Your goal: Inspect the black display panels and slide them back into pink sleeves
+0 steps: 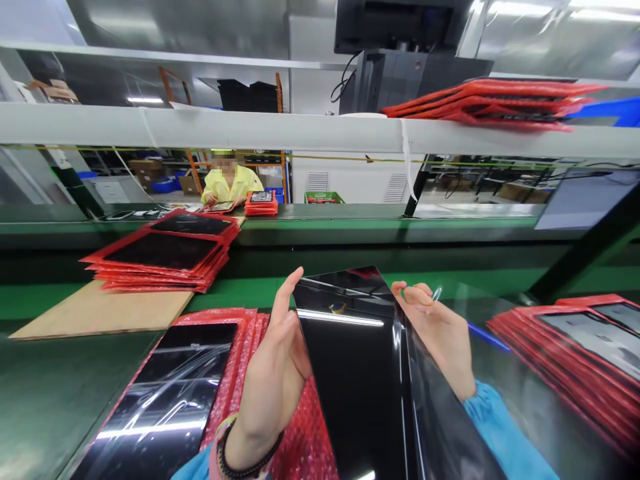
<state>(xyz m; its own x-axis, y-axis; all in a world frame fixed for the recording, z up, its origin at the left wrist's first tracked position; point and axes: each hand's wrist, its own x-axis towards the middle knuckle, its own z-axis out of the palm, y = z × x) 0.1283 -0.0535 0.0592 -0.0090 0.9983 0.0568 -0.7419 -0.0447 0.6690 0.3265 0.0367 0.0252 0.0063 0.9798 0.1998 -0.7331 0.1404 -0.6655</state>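
A glossy black glass panel (357,373) stands tilted up in front of me, held between both hands. My left hand (275,373) cups its left edge, thumb raised and fingers behind it. My right hand (437,333) grips the right edge and pinches a corner of clear protective film (436,295). Under the panel lies red bubble wrap (305,447). Another black panel in a red bag (170,393) lies flat to the left.
A stack of red-bagged panels (165,257) rests on a cardboard sheet (105,310) at far left. More red-bagged panels (585,353) lie at right, and others (490,103) on the overhead shelf. A person in yellow (230,183) works across the green conveyor (350,230).
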